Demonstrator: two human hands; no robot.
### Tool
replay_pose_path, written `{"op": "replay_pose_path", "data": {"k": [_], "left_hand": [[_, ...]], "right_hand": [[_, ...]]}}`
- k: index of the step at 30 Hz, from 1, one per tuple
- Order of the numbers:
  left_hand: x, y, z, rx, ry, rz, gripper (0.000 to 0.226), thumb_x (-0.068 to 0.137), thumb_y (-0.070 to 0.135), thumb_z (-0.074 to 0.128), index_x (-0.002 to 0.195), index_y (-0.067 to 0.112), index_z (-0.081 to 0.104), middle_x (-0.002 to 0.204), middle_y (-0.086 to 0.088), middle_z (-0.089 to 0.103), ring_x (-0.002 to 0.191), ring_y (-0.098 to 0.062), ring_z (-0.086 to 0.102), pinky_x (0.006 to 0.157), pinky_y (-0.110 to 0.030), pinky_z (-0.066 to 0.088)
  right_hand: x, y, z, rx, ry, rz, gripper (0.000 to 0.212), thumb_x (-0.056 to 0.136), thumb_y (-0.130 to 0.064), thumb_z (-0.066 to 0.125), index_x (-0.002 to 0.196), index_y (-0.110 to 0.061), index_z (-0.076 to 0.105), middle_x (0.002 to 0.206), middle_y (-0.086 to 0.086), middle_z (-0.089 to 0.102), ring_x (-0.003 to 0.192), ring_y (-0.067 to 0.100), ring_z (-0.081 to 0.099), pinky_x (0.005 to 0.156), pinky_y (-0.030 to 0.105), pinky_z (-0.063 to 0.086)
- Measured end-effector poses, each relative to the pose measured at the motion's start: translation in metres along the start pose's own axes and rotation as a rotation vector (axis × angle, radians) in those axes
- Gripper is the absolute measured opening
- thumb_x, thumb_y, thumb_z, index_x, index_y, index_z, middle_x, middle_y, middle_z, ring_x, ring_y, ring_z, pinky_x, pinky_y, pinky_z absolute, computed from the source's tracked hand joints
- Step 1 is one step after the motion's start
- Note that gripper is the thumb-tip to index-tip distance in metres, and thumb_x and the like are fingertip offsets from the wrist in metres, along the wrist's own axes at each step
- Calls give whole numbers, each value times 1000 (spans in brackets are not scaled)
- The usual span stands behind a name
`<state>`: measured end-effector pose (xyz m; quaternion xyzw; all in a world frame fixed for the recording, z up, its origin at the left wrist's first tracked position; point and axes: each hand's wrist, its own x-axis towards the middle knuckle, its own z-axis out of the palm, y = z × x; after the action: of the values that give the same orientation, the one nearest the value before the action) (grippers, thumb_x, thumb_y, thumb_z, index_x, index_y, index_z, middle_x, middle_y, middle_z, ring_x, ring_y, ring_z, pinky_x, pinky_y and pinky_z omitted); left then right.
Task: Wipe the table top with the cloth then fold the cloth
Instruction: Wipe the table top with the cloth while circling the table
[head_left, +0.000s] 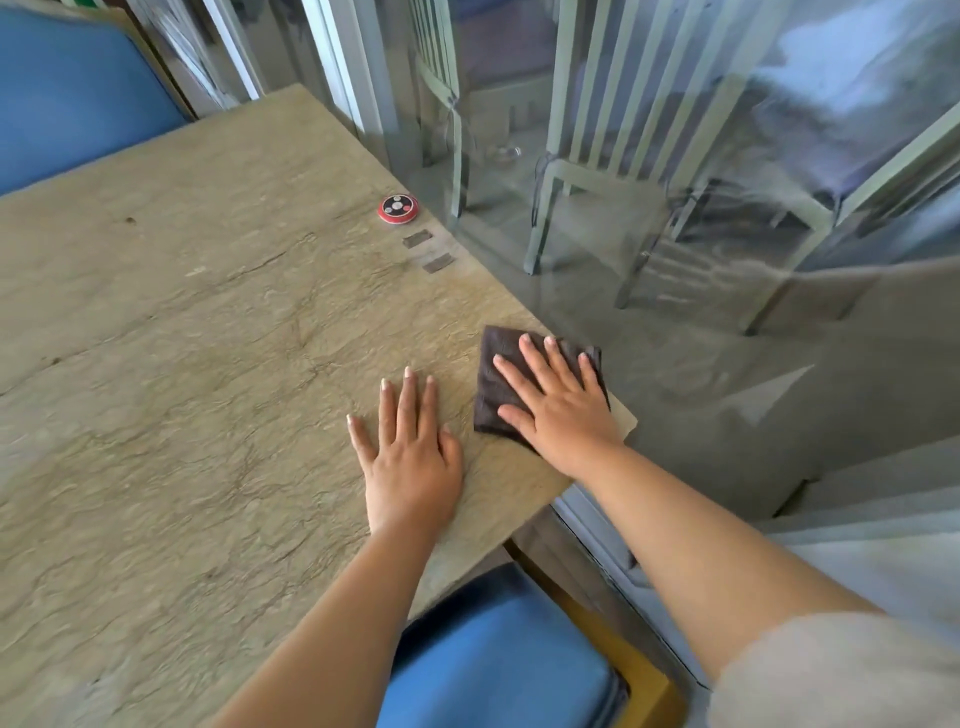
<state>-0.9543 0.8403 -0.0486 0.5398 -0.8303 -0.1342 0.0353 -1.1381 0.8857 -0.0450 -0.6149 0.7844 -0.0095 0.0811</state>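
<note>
A blue chair seat (498, 670) sits nearest, tucked under the table (182, 364). Past it, the left hand (410, 457) lies flat on the bare table top, fingers straight and a little apart, holding nothing. Just to its right, the right hand (558, 402) presses flat on the dark folded cloth (498, 384), fingers spread out. The cloth lies at the table's near right corner. Farther along the right edge sits a small round red button (397, 209). Another blue seat (78, 88) stands far left.
</note>
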Motion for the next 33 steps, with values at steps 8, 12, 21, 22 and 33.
{"op": "replay_pose_path", "data": {"k": [8,12,21,22,33], "left_hand": [[1,-3,3,6,6,10,60,97,42,10,154,31,-4,162,9,-11,147,-14,-20,117,-56,-9],[0,-3,3,4,7,21,59,98,42,10,154,30,-5,162,9,-11,147,-14,-20,117,-56,-10],[2,-15,-16,-549,70,-47,59,91,30,20,148,24,36,158,7,28,147,-6,12,122,-40,0],[-1,-23,-21,-656,119,-81,58,90,28,23,145,22,41,154,5,36,144,-8,23,122,-39,11],[-70,-154,-45,1,98,-349,51,100,50,18,150,47,12,162,13,5,149,-10,-11,115,-48,-22]], "right_hand": [[43,-1,-5,-50,-67,9,62,96,-59,12,151,-35,-5,160,-3,-16,146,21,-15,118,45,-5],[-15,9,4,-55,7,-30,70,88,-61,3,151,-30,7,161,2,-1,148,26,0,117,45,-2],[-57,-53,8,-3,-129,-238,66,91,-56,6,151,-29,-3,159,0,-15,145,25,-18,112,42,-17],[-55,-66,7,-8,-183,-361,63,95,-55,12,150,-32,-7,158,-3,-20,143,22,-24,112,42,-19],[44,-128,11,-67,-117,-157,67,88,-69,9,148,-43,-6,159,-8,-17,146,24,-18,108,64,-14]]}}
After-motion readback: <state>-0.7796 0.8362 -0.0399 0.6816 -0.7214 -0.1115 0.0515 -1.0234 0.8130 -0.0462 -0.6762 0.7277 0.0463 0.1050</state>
